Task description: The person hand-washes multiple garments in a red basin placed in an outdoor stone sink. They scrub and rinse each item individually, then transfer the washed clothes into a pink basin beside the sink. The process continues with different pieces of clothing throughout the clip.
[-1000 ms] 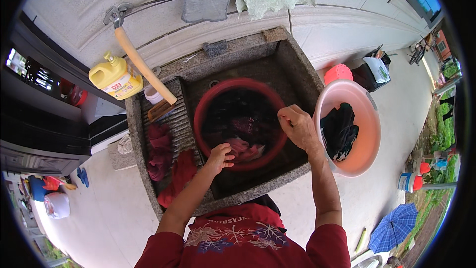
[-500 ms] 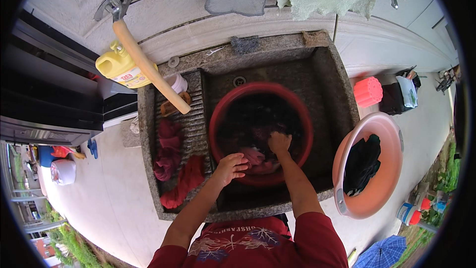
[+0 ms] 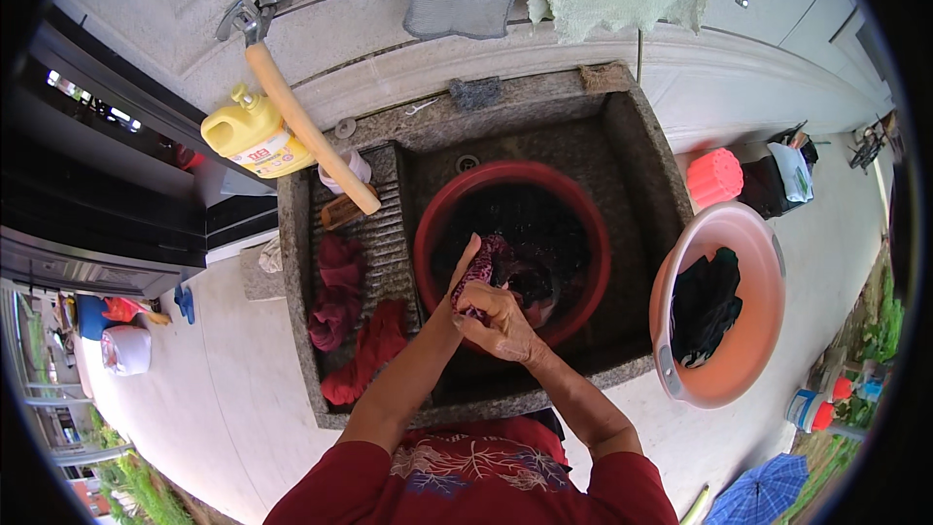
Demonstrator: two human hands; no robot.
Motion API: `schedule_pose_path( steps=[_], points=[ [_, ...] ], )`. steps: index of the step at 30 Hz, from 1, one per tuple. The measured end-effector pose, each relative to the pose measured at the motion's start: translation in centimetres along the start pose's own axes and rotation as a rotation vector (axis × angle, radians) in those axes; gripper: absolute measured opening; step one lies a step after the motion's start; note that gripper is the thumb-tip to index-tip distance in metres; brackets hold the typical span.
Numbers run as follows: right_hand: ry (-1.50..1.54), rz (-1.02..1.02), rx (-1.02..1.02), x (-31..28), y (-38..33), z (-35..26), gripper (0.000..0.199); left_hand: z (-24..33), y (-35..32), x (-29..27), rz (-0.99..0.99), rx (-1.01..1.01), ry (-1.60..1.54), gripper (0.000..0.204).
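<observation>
A wet, dark pink patterned cloth [image 3: 493, 255] is bunched between my two hands over the red basin [image 3: 600, 282]. My right hand [image 3: 501, 323] is closed round its near end, close to my left wrist. My left hand [image 3: 465, 275] holds the cloth against its palm, one digit stretched along its side; its other fingers are hidden behind the cloth. Below, dark water [image 3: 554, 224] fills the basin, and part of a pinkish cloth [image 3: 537, 309] shows at the surface. The basin stands in a stone sink [image 3: 637, 165].
Left of the basin, a maroon cloth [image 3: 337, 282] and a red cloth [image 3: 367, 355] lie on the ribbed washboard [image 3: 389, 233], with a brush [image 3: 342, 211] behind. A faucet's tan hose [image 3: 311, 131] hangs beside a yellow jug [image 3: 248, 131]. Right stands a pink tub [image 3: 753, 340] holding dark clothes [image 3: 705, 316].
My right hand has come out of the water and moved left to meet my left hand. The patterned cloth is now raised between them. The view has shifted slightly.
</observation>
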State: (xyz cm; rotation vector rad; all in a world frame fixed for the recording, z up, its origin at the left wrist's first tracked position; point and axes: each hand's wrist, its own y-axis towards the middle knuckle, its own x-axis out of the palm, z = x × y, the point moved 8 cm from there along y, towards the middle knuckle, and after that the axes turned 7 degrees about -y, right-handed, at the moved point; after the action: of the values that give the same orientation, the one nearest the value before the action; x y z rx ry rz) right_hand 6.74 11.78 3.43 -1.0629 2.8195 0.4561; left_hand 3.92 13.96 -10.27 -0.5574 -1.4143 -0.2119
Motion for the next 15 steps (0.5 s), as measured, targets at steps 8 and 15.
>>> schedule_pose_path(
  steps=[8,15],
  points=[
    [-0.844,0.468,0.367,-3.5,2.9,7.5,0.037,-1.6,-2.2,-0.6,0.416,0.25,0.081,0.027],
    [-0.624,0.267,0.126,3.7,-0.7,4.5,0.033,-1.1,-5.2,-5.4,-0.107,0.384,0.175,0.03]
  ],
)
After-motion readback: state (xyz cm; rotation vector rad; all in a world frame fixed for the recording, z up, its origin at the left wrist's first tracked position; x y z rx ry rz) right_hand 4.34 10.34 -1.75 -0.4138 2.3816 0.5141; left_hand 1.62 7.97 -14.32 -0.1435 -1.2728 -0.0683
